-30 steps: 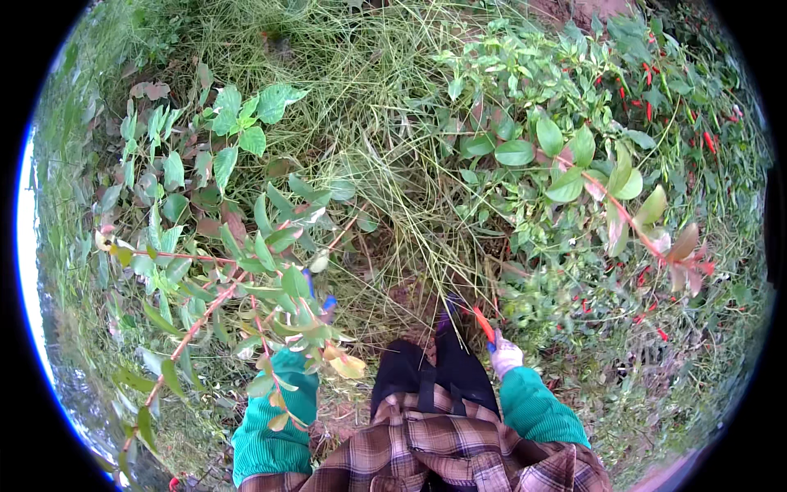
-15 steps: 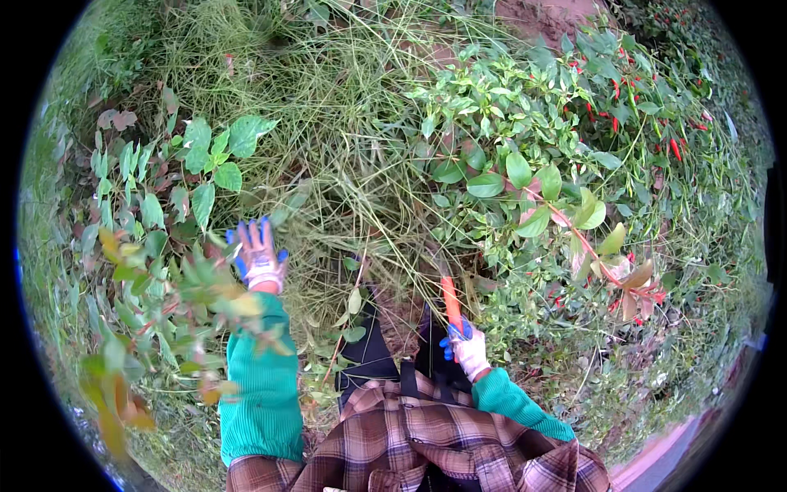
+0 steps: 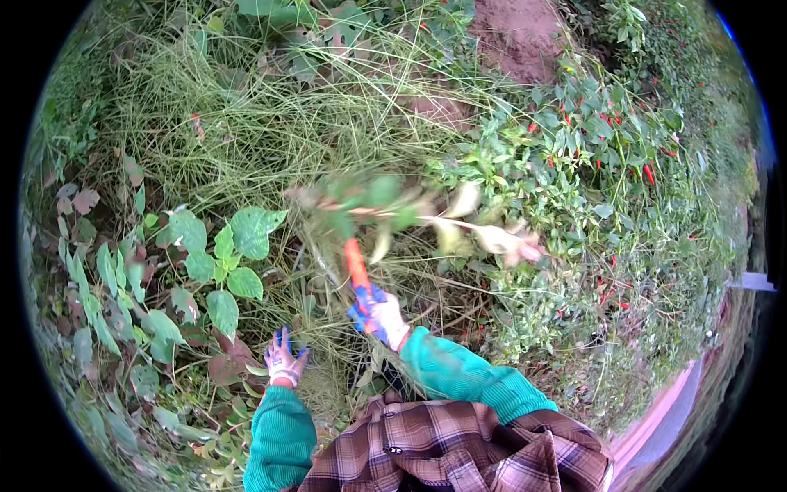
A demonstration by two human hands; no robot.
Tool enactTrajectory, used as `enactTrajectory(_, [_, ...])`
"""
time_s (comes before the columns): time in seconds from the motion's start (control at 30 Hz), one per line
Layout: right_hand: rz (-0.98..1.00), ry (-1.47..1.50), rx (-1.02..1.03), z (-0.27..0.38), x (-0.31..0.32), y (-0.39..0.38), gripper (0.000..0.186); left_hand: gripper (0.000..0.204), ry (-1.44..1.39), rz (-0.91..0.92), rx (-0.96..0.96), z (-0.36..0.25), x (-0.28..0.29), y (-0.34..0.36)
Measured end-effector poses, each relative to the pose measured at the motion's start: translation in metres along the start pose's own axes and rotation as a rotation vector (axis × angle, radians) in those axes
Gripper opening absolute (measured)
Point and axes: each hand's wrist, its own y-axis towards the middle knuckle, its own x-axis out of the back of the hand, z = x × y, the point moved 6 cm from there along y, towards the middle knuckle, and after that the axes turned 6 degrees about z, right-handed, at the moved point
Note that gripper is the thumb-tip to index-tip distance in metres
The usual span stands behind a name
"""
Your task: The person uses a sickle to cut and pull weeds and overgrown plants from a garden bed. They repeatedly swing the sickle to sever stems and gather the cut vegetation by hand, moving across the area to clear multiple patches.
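Observation:
My right hand [image 3: 379,318], in a white and blue glove, is closed around the orange handle of a tool [image 3: 355,264]. The handle points away from me, and its working end is lost among blurred leaves and grass. Just beyond it, a leafy stem with a pinkish tip [image 3: 484,234] streaks across the middle, smeared by motion. Lower on the left is my left hand [image 3: 283,361], gloved the same way, its fingers spread and nothing visible in them. It is beside low leaves and dry grass, close to a broad-leaved green plant [image 3: 221,256].
Long tangled grass [image 3: 270,148] covers the far middle and left. Chili plants with red fruit [image 3: 607,135] grow thickly on the right. Bare reddish soil [image 3: 516,41] shows at the far side. A pale paved strip [image 3: 668,414] curves along the lower right.
My right hand has swung left and farther out with the orange-handled tool. My left hand has come nearer to me, fingers still spread. The view has shifted; blurred foliage now crosses the middle.

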Motion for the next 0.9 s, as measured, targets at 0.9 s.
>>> enactTrajectory(0.9, [0.057, -2.037, 0.183, 0.165, -0.107, -0.123, 0.057, 0.075, -0.353, 0.195, -0.056, -0.013, -0.03, 0.057])
